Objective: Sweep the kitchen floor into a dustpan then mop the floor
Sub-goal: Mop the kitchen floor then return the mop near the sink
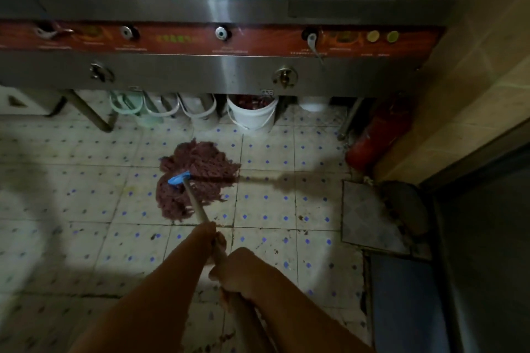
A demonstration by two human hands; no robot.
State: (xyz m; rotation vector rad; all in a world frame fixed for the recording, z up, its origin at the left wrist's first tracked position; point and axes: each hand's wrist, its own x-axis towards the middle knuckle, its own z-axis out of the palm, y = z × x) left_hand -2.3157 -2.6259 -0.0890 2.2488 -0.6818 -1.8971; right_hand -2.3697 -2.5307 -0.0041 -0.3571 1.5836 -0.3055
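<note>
Mop (198, 178): head flat on floor (86, 180) before buckets (252, 114). Left hand (213, 238), right hand (238, 271): both wrapped round handle. I judge: press down, overlap strokes, reach under stove (218, 8).

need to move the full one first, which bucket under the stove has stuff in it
The white bucket directly behind the mop head, rightmost of the row: it shows dark reddish contents. The pale buckets left of it show no contents.

The mop head (195, 178) lies on the floor (86, 186) in front of the stove (218, 69); buckets (252, 114) stand under the stove, behind the mop head, and a fire extinguisher (378, 135) leans at its right end
</note>
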